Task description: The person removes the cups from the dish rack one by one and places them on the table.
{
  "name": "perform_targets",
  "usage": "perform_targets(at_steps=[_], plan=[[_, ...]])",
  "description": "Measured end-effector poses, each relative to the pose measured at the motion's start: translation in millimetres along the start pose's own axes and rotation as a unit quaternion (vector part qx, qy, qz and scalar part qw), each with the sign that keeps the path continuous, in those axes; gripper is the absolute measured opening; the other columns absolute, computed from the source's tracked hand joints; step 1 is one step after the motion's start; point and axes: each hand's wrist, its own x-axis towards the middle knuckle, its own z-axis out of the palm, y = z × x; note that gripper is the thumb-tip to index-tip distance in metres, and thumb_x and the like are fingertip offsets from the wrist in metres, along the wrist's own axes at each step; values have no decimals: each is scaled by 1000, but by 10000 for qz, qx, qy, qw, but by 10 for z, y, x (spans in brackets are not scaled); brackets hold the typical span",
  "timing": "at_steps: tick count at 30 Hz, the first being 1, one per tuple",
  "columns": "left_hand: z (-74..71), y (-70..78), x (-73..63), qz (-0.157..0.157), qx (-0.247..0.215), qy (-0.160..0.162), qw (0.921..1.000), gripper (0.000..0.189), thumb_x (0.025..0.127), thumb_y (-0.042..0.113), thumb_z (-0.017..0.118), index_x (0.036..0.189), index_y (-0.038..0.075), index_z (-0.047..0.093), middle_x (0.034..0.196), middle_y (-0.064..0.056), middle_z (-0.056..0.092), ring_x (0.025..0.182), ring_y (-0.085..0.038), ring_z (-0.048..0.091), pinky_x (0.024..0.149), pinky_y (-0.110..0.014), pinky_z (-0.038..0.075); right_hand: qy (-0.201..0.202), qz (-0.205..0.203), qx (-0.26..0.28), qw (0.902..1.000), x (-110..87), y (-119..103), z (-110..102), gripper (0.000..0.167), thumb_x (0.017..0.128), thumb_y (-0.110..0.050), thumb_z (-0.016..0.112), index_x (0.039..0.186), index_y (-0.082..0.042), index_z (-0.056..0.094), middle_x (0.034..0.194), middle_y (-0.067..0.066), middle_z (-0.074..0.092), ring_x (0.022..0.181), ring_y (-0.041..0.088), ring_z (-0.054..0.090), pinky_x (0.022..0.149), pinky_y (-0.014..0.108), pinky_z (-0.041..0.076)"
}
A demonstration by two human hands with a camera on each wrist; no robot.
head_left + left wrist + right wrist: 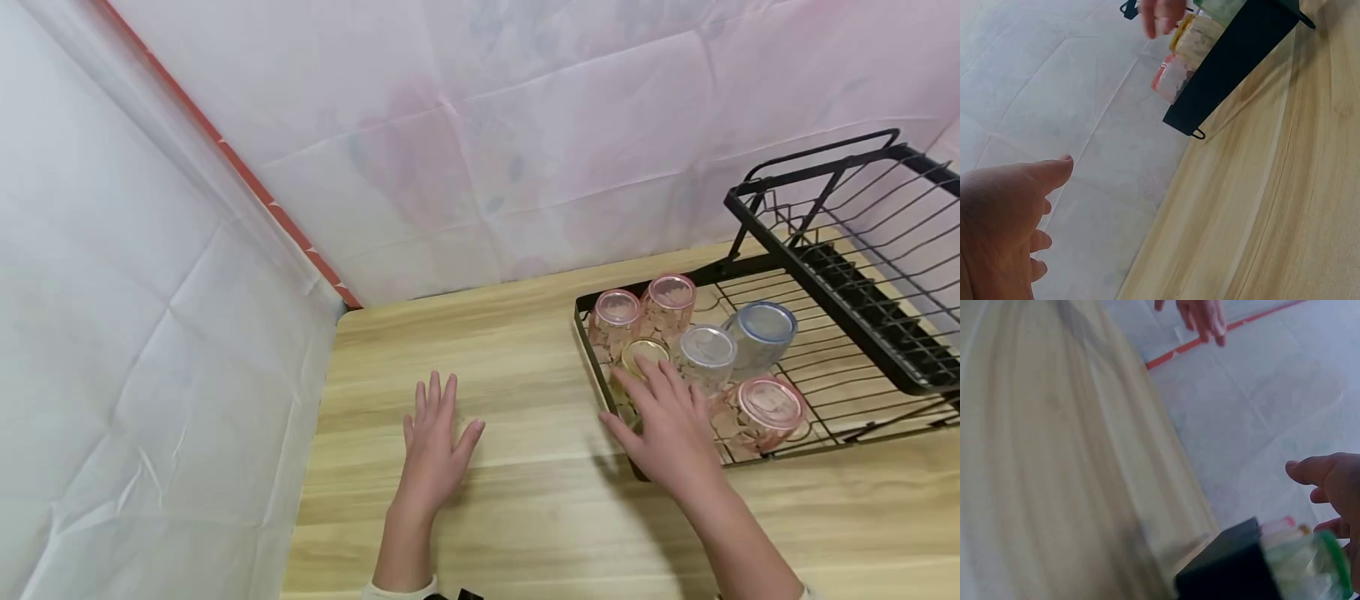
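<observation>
1. The right hand [670, 427] hangs over the tiered black wire dish rack [1235, 65], fingers loosely extended, gripping nothing; whether they touch the yellow-rimmed tumbler [1199, 41], I can't tell.
2. That one stands inside the rack's raised edge, bunched with the clear tumbler [707, 347] and blue-rimmed tumbler [765, 323], presumably so they can't slide off.
3. The left hand [435, 457], fingers spread and free, hovers over the wooden table [517, 371], well apart from the rack.
</observation>
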Motion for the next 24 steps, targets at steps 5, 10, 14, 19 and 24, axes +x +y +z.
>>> perform_targets(at_steps=[5, 10, 14, 19, 24], plan=[[27, -24, -29, 57, -115, 21, 9999, 74, 98, 48, 54, 159, 25, 18, 166, -1, 3, 153, -26, -6, 113, -72, 6, 487, -260, -96, 9984, -84, 90, 31, 64, 73, -32, 80, 130, -14, 59, 141, 22, 48, 133, 47, 38, 103, 73, 25], [38, -19, -46, 116, -150, -16, 9998, 75, 97, 51, 53, 158, 27, 18, 166, -1, 2, 153, -26, -6, 113, -72, 7, 694, -156, -62, 9975, -133, 107, -1, 66, 69, -29, 82, 129, -15, 61, 141, 23, 49, 127, 48, 42, 99, 72, 28], [54, -34, -57, 167, -191, -67, 9997, 75, 97, 50, 54, 158, 27, 18, 166, -2, 2, 153, -28, -5, 112, -73, 8, 638, 119, -107, 9978, -175, 103, -45, 68, 66, -23, 86, 129, -17, 61, 140, 22, 49, 122, 48, 44, 93, 71, 31], [79, -58, -71, 199, -290, -143, 9993, 75, 97, 49, 55, 158, 27, 18, 166, -3, 3, 153, -29, -4, 111, -74, 9, 666, 411, -21, 9969, -212, 125, -76, 65, 62, -17, 89, 122, -12, 63, 134, 23, 51, 117, 49, 46, 87, 70, 32], [95, -62, -73, 147, -421, -261, 9987, 74, 97, 45, 57, 158, 29, 18, 166, 0, 4, 153, -29, -3, 113, -72, 8, 522, 446, -197, 9974, -259, 188, -112, 56, 61, -17, 89, 112, -11, 66, 120, 22, 56, 108, 47, 48, 76, 67, 35]])
